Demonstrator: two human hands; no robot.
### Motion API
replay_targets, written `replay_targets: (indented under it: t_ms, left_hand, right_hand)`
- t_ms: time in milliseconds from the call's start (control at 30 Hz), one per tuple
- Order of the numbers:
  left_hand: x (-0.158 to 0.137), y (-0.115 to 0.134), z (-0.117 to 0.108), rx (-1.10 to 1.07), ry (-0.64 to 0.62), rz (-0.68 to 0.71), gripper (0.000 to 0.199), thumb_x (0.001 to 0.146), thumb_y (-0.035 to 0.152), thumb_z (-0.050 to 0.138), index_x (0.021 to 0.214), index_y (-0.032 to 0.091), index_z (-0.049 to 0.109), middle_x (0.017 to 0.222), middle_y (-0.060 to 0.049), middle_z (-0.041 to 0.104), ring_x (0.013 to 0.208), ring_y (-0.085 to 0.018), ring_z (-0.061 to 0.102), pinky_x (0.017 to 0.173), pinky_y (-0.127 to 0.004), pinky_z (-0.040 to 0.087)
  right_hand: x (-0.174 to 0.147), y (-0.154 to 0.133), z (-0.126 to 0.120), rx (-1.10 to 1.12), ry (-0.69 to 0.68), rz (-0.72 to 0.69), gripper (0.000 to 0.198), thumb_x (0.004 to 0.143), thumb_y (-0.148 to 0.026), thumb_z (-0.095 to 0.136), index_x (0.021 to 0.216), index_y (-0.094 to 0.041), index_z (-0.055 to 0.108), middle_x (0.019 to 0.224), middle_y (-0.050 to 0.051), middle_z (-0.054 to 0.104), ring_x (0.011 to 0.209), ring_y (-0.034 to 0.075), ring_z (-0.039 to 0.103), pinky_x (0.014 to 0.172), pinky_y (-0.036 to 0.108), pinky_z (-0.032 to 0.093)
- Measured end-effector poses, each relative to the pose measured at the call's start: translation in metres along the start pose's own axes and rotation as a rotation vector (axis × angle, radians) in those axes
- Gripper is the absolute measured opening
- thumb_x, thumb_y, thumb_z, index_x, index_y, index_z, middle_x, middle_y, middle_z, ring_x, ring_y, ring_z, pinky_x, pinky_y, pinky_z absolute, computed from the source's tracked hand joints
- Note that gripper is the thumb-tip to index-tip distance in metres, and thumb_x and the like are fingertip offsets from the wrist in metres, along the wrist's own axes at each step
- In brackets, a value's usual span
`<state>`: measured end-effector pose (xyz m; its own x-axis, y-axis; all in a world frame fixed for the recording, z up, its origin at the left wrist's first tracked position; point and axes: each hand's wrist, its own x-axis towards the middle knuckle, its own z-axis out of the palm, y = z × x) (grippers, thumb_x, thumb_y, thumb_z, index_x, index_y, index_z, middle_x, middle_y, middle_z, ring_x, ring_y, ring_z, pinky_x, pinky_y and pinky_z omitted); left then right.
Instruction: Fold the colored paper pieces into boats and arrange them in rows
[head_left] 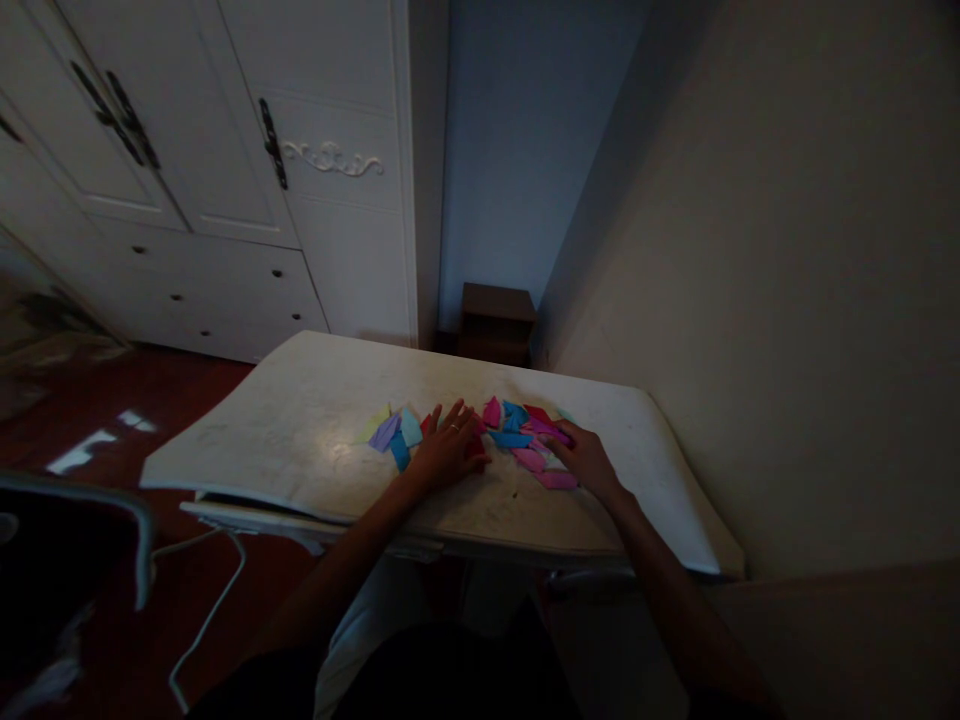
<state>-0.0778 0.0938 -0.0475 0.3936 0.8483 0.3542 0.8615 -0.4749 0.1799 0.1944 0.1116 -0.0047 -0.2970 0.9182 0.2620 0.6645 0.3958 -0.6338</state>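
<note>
Colourful folded paper pieces lie in a loose row across the middle of the white table. My left hand (448, 447) rests over them with its fingers spread, covering part of some red pieces (475, 448). Beside it on the left are a purple piece (385, 432), a pale blue piece (411, 427) and a blue piece (400, 451). My right hand (588, 458) is at the right end of the row, its thumb and fingers closed about a magenta folded paper piece (553, 432). Pink pieces (529, 459) and a blue strip (511, 439) lie between the hands.
The white table (300, 430) has worn, curved edges. A white wardrobe (345, 250) stands behind it, a small brown cabinet (496, 302) in the corner. A wall (787, 300) runs along the right. At lower left are a dark chair (67, 540) and a white cable (217, 600).
</note>
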Motion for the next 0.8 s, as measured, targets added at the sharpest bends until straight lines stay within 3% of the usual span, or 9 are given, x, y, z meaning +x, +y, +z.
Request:
replay_targets:
  t_ms: [100, 167, 267, 367, 500, 700, 800]
  left_hand:
    - [-0.005, -0.002, 0.002, -0.007, -0.014, 0.039, 0.087, 0.077, 0.068, 0.057, 0.141, 0.012, 0.040, 0.149, -0.019, 0.039, 0.145, -0.033, 0.018, 0.117, -0.057, 0.009]
    - [-0.007, -0.004, 0.004, -0.004, -0.021, 0.014, 0.090, 0.074, 0.070, 0.059, 0.140, 0.012, 0.040, 0.149, -0.020, 0.038, 0.144, -0.034, 0.018, 0.116, -0.057, 0.009]
    - [-0.008, -0.006, 0.008, 0.004, -0.022, -0.051, 0.081, 0.077, 0.063, 0.061, 0.137, 0.012, 0.044, 0.148, -0.019, 0.040, 0.144, -0.034, 0.019, 0.116, -0.056, 0.010]
    - [-0.010, -0.007, 0.011, -0.003, -0.013, -0.079, 0.068, 0.082, 0.054, 0.060, 0.134, 0.013, 0.046, 0.145, -0.018, 0.044, 0.144, -0.033, 0.021, 0.116, -0.055, 0.013]
    - [-0.011, -0.007, 0.013, -0.026, 0.000, -0.069, 0.059, 0.086, 0.049, 0.057, 0.134, 0.017, 0.046, 0.145, -0.015, 0.044, 0.143, -0.033, 0.024, 0.115, -0.055, 0.016]
    - [-0.008, -0.009, 0.014, -0.051, -0.002, -0.116, 0.056, 0.087, 0.049, 0.054, 0.133, 0.016, 0.047, 0.144, -0.015, 0.045, 0.142, -0.032, 0.025, 0.115, -0.053, 0.020]
    - [-0.007, -0.010, 0.015, -0.081, -0.005, -0.126, 0.057, 0.087, 0.048, 0.054, 0.134, 0.017, 0.046, 0.143, -0.014, 0.047, 0.142, -0.032, 0.027, 0.114, -0.054, 0.021]
  right_hand:
    - [0.012, -0.012, 0.007, 0.028, -0.003, 0.009, 0.034, 0.089, -0.049, 0.053, 0.092, -0.019, 0.069, 0.074, -0.001, 0.068, 0.065, 0.016, 0.059, 0.061, 0.025, 0.044]
    - [0.022, -0.015, 0.015, 0.038, -0.006, 0.003, 0.034, 0.088, -0.049, 0.053, 0.093, -0.019, 0.069, 0.075, 0.000, 0.068, 0.066, 0.017, 0.061, 0.062, 0.026, 0.045]
    - [0.039, -0.016, 0.031, 0.092, -0.033, 0.019, 0.034, 0.089, -0.047, 0.052, 0.103, -0.020, 0.068, 0.081, 0.001, 0.071, 0.069, 0.018, 0.064, 0.064, 0.027, 0.047]
    - [0.055, -0.019, 0.045, 0.118, -0.099, 0.059, 0.033, 0.091, -0.042, 0.049, 0.108, -0.021, 0.067, 0.079, 0.001, 0.071, 0.057, 0.015, 0.063, 0.058, 0.026, 0.047]
    - [0.067, -0.027, 0.053, 0.022, -0.137, -0.001, 0.031, 0.094, -0.038, 0.044, 0.105, -0.021, 0.068, 0.080, 0.001, 0.072, 0.045, 0.012, 0.058, 0.062, 0.026, 0.047]
    - [0.065, -0.033, 0.054, -0.014, -0.013, 0.100, 0.026, 0.097, -0.035, 0.043, 0.097, -0.019, 0.064, 0.050, -0.004, 0.061, 0.049, 0.016, 0.063, 0.059, 0.025, 0.044]
    - [0.061, -0.038, 0.055, 0.016, 0.040, 0.142, 0.021, 0.097, -0.032, 0.043, 0.098, -0.020, 0.060, 0.052, -0.004, 0.061, 0.052, 0.017, 0.064, 0.059, 0.025, 0.044]
